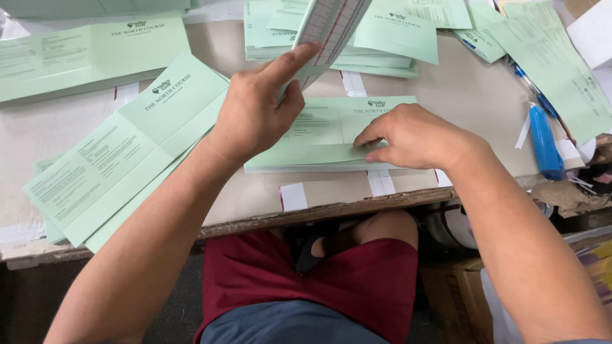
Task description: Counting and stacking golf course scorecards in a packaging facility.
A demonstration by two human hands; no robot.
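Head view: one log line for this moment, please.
left hand: lifts card panel | right hand: presses green card | table

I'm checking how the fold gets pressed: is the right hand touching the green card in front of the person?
Touching. The head view shows the right hand with fingertips pressed flat on the green card, no gap visible.

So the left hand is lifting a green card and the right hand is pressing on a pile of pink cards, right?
Not quite. The head view shows the pile of cards under the right hand is light green, not pink. The left hand is lifting a green card.
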